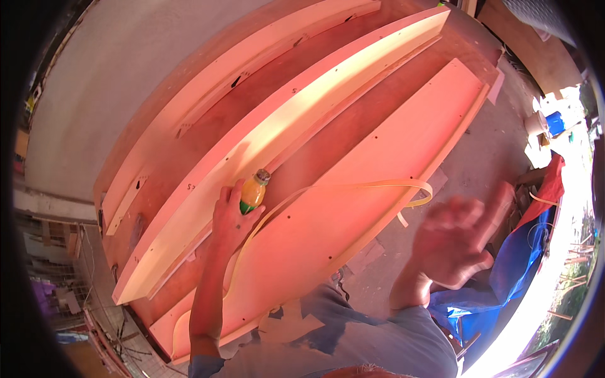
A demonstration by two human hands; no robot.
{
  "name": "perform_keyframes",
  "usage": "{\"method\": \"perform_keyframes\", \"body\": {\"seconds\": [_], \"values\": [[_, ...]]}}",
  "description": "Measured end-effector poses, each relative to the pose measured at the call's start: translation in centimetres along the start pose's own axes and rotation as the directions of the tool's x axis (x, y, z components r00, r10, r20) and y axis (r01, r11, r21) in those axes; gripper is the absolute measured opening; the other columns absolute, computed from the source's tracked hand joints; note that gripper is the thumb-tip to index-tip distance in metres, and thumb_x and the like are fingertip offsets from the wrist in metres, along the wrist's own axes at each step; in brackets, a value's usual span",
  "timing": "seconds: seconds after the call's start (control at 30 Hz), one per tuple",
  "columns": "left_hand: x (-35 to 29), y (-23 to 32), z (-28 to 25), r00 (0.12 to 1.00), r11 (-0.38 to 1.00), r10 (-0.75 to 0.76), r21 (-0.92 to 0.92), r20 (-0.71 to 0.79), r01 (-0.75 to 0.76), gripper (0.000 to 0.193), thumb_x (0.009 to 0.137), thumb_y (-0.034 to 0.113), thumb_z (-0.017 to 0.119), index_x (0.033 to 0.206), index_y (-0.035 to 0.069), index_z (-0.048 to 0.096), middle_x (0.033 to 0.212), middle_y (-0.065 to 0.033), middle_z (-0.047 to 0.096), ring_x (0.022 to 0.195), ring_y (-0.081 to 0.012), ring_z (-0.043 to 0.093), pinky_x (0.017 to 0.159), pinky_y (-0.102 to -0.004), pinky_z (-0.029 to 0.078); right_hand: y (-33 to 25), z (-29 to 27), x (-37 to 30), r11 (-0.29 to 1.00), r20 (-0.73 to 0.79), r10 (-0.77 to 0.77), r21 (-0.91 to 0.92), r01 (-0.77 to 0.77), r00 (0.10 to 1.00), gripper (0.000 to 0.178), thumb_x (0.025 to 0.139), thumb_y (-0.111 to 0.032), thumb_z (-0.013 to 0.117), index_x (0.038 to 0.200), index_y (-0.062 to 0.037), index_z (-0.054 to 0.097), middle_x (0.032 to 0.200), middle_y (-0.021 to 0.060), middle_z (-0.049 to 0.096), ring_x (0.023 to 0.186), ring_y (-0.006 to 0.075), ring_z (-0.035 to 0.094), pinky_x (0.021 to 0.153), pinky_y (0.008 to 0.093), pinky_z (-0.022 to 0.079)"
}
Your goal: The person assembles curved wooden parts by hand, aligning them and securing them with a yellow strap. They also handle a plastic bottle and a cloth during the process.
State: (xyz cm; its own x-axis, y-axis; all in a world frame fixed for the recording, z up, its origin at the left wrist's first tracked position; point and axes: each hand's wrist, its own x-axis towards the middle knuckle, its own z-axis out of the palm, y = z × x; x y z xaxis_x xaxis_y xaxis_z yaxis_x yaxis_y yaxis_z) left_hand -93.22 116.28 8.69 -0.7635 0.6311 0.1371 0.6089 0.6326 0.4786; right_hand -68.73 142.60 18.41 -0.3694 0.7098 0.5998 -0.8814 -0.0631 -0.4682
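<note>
My left hand (234, 217) is closed around a small bottle (254, 191) with yellow contents, a green lower part and a dark, crusted top. It holds the bottle over the gap between a pale wooden board standing on edge (208, 170) and a flat, long wooden panel (353, 183). A thin pale edging strip (372, 184) runs loosely across the panel and loops over its right edge. Off to the right, my right hand (454, 242) is raised in the air, blurred by motion. Its fingers are apart, and nothing shows in them.
More curved boards (252, 53) lie along the far left of the reddish worktable (157, 208). At right are a blue tarp (504, 277), a red cloth (549, 183) and a blue container (555, 123). Wire mesh and clutter (69, 277) sit at the lower left.
</note>
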Motion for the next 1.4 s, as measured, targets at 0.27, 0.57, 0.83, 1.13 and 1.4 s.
{"method": "perform_keyframes", "body": {"seconds": [0.27, 0.57, 0.83, 1.13, 1.4], "values": [[2.4, 0.0, 2.2, 0.996, 0.991, 0.093, 0.102, -0.008, -0.091, 0.083, 0.075, 0.025, 0.088, 0.144, 0.001, 0.049, 0.109, -0.0164, 0.057, 0.086, -0.0352, 0.065, 0.073, -0.0442, 0.055, -6.1, 5.7, 4.7, 0.752, 0.255, -0.597, -0.153, 0.641, 0.761, 0.083, 0.099, -0.038, 0.060, 0.157, 0.0009, 0.016, 0.120, 0.0122, 0.058, 0.101, 0.0204, 0.058, 0.085, 0.0342, 0.049], [6.0, 2.0, 2.9, 0.979, 0.993, -0.037, 0.117, 0.199, 0.013, 0.073, 0.076, 0.026, 0.085, 0.127, -0.007, 0.044, 0.091, -0.0219, 0.068, 0.087, -0.0377, 0.069, 0.075, -0.0441, 0.054, -3.7, 2.8, 3.9, 0.603, 0.041, -0.711, -0.478, 0.638, 0.702, 0.063, 0.103, -0.035, 0.051, 0.151, 0.0013, 0.033, 0.124, 0.0139, 0.060, 0.098, 0.0206, 0.060, 0.088, 0.0348, 0.047], [9.2, 4.9, 4.4, 0.982, 0.998, 0.018, 0.062, 0.186, -0.030, 0.061, 0.085, 0.040, 0.079, 0.121, -0.005, 0.056, 0.095, -0.0165, 0.069, 0.089, -0.0318, 0.069, 0.079, -0.0424, 0.053, 10.1, -7.1, -6.8, 0.593, -0.358, 0.091, -0.730, -0.339, 0.929, 0.061, 0.110, -0.026, 0.048, 0.160, 0.0014, 0.024, 0.125, 0.0151, 0.054, 0.087, 0.0138, 0.058, 0.081, 0.0291, 0.050], [12.6, 13.4, 11.3, 0.834, 0.304, -0.207, -0.776, 0.512, 0.552, 0.047, 0.093, 0.040, 0.075, 0.113, -0.001, 0.063, 0.098, -0.0090, 0.068, 0.089, -0.0179, 0.069, 0.080, -0.0348, 0.057, 9.9, -12.5, -15.0, 0.199, 0.006, 0.119, -0.980, -0.018, 0.993, 0.055, 0.103, -0.011, 0.053, 0.152, 0.0044, 0.034, 0.109, 0.0159, 0.058, 0.087, 0.0232, 0.057, 0.075, 0.0349, 0.050], [14.9, 15.7, 16.5, 0.744, -0.507, -0.263, -0.744, 0.614, 0.435, 0.040, 0.095, 0.031, 0.076, 0.112, 0.000, 0.058, 0.106, -0.0127, 0.066, 0.095, -0.0232, 0.070, 0.087, -0.0432, 0.063, 11.0, -14.3, -16.2, 0.177, 0.044, 0.042, -0.984, 0.036, 0.998, 0.047, 0.106, -0.012, 0.048, 0.150, 0.0023, 0.039, 0.113, 0.0123, 0.052, 0.089, 0.0189, 0.054, 0.081, 0.0336, 0.048]]}}
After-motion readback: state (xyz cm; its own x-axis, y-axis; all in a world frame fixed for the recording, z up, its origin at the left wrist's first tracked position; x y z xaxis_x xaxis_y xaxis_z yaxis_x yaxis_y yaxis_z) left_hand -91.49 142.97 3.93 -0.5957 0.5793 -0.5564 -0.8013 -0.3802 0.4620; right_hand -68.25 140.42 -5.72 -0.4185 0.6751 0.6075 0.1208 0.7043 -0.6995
